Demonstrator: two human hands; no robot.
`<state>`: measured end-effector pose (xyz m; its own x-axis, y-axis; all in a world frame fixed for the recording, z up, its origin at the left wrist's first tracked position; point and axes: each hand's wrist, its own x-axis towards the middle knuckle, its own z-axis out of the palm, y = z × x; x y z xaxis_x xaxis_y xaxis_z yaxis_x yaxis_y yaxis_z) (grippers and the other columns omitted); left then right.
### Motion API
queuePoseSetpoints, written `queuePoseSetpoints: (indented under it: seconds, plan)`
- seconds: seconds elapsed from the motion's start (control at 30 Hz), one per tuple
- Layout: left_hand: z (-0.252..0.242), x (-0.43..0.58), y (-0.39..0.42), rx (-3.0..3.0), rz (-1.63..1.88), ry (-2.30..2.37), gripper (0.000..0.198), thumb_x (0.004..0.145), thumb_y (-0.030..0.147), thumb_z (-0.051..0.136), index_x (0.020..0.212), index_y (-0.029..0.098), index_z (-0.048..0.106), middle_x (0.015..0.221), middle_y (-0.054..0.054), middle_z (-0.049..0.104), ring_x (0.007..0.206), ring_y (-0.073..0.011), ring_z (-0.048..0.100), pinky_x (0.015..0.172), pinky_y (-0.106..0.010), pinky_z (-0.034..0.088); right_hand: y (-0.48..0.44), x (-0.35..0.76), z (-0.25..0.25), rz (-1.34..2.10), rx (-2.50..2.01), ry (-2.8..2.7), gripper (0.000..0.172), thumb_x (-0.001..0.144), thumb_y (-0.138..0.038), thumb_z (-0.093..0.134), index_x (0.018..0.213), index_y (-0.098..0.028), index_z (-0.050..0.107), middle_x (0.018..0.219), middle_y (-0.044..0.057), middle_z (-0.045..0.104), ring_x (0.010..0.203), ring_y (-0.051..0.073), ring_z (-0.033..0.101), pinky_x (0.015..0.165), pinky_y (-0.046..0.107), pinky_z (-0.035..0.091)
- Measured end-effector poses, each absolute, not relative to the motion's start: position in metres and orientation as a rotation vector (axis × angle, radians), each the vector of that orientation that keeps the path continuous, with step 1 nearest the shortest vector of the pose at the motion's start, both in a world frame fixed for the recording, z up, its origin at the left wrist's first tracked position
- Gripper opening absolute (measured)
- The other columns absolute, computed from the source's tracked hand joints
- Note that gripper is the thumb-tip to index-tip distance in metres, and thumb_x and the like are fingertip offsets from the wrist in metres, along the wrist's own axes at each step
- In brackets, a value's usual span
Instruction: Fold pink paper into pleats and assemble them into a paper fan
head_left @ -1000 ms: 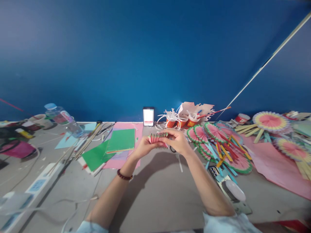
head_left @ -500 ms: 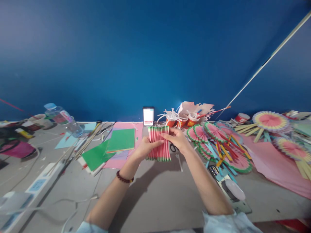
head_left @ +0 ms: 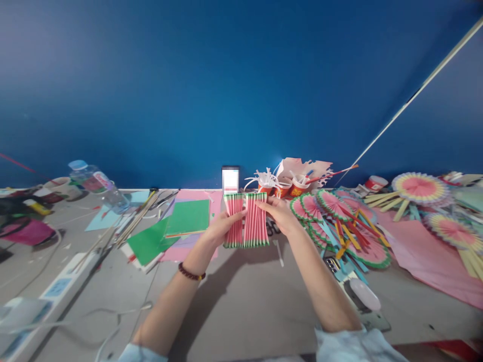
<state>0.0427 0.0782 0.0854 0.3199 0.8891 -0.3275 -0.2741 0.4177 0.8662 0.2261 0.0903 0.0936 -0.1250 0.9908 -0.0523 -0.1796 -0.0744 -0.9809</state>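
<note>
Okay, both hands are gripping the pleated paper (head_left: 247, 221). Left hand (head_left: 221, 232) is clamping its left half, thumb across the front; right hand (head_left: 279, 216) is pinching the upper right edge. Paper is sitting between the fingers, pleats running away from the body, spread going hand to hand. Scissors (head_left: 270, 227) are lying just past the right fingers; phone (head_left: 230, 179) and cups (head_left: 281, 190) are standing further beyond.

I held the accordion-pleated pink paper with green edge bands (head_left: 247, 220) upright at the centre of the frame, just below the middle. Its folds ran top to bottom, packed close, with a green strip along the upper and lower ends. It pinched narrower at the waist and flared toward both ends. A slim gap split the pleats into a left and a right bundle.
</note>
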Motion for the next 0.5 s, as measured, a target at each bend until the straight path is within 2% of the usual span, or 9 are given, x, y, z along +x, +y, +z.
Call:
queuePoseSetpoints:
  seconds: [0.2,0.4,0.5]
  plan:
    - [0.087,0.036,0.084,0.762,0.952,0.810,0.038,0.061,0.026,0.083,0.094,0.012,0.070,0.072,-0.003,0.067,0.065,-0.0124,0.061,0.072,-0.028,0.054,0.092,0.228,0.095,1.533,-1.048,-1.038,0.029,0.063,-0.038,0.078,0.082,-0.018,0.071,0.079,0.002,0.073,0.072,0.017,0.067,0.071,0.030,0.051]
    - [0.079,0.031,0.091,0.748,0.994,0.809,0.026,0.063,0.026,0.081,0.080,0.011,0.067,0.071,-0.005,0.068,0.065,-0.0143,0.063,0.066,-0.026,0.052,0.104,0.226,0.085,1.539,-1.034,-0.870,0.021,0.068,-0.037,0.071,0.077,-0.019,0.066,0.075,0.001,0.071,0.072,0.018,0.066,0.069,0.029,0.051]
    - [0.080,0.031,0.093,0.714,1.032,0.811,0.020,0.067,0.022,0.076,0.082,0.013,0.065,0.070,-0.004,0.067,0.066,-0.0135,0.062,0.069,-0.027,0.053,0.108,0.224,0.079,1.567,-1.077,-0.802,0.018,0.074,-0.038,0.063,0.077,-0.020,0.065,0.072,0.003,0.071,0.068,0.019,0.066,0.066,0.032,0.052]
